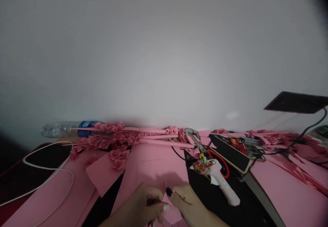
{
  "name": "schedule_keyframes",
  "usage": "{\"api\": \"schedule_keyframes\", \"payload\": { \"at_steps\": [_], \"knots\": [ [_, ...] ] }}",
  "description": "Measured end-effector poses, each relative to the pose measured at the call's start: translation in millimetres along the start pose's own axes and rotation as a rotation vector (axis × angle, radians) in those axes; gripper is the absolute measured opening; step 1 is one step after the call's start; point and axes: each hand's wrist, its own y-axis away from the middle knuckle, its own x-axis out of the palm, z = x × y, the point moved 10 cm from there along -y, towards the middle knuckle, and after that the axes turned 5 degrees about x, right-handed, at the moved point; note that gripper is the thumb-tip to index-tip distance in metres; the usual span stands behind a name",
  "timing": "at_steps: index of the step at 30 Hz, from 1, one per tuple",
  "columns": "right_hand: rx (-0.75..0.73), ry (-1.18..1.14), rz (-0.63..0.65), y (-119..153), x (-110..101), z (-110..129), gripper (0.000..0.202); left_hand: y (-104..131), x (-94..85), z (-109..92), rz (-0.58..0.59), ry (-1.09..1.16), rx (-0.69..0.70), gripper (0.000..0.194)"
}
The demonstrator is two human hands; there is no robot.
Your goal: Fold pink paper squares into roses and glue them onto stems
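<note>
My left hand (147,204) and my right hand (186,203) are close together at the bottom centre. Between them they pinch a small piece of pink paper (171,214), with both thumbs on its face. Part of the piece is hidden by the fingers. Beneath and beyond the hands lie large pink sheets (161,157). Folded pink paper flowers (119,159) rest to the left, one group on a loose pink sheet (102,172).
A decorated glue gun (225,186) with a red light lies right of my hands, near red-handled scissors (227,167) and a phone (232,155). A plastic bottle (61,129) lies against the wall at left. A white cable (71,179) curls over the left sheets.
</note>
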Motion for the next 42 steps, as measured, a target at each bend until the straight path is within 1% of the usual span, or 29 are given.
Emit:
{"api": "schedule_keyframes", "payload": {
  "at_steps": [2,4,6,8,11,13,17,23,30,35,38,42],
  "knots": [
    [0.007,0.056,-0.049,1.2,-5.3,-2.8,0.062,0.7,0.0,0.6,-0.001,-0.015,-0.003,0.026],
    [0.027,0.159,-0.106,2.6,-10.5,-7.1,0.058,1.2,0.5,0.5,-0.005,-0.023,-0.010,0.022],
    [0.059,0.255,-0.130,3.4,-11.8,-12.3,0.053,1.4,3.2,-2.9,0.009,-0.031,0.002,0.017],
    [0.085,0.299,-0.124,3.6,-10.4,-16.4,0.048,1.6,6.6,-7.3,0.033,-0.039,0.022,0.014],
    [0.079,0.266,-0.067,2.0,-4.2,-16.5,0.051,1.8,7.6,-10.2,0.044,-0.055,0.036,0.012],
    [0.054,0.243,-0.058,0.6,-3.5,-13.2,0.053,1.6,5.5,-7.9,0.034,-0.076,0.023,0.011],
    [0.002,0.231,-0.127,-1.3,-10.7,-4.5,0.054,0.9,2.7,-0.6,0.019,-0.066,-0.001,0.017],
    [0.032,0.240,-0.244,0.5,-22.5,-4.8,0.056,0.4,3.1,3.0,0.012,-0.033,0.009,0.017],
    [0.015,0.198,-0.215,0.2,-20.8,-3.4,0.058,1.3,3.1,-0.8,0.021,0.002,0.009,0.017],
    [0.014,0.134,-0.269,-1.5,-28.3,-5.3,0.050,-0.3,1.7,2.7,0.016,0.001,0.004,0.018],
    [0.019,0.179,-0.300,-0.5,-30.1,-7.4,0.046,-0.4,2.0,6.8,0.021,-0.015,0.008,0.020],
    [-0.003,0.248,-0.321,1.6,-30.3,-5.3,0.050,0.1,2.8,6.6,0.030,-0.022,0.018,0.020]
  ]
}}
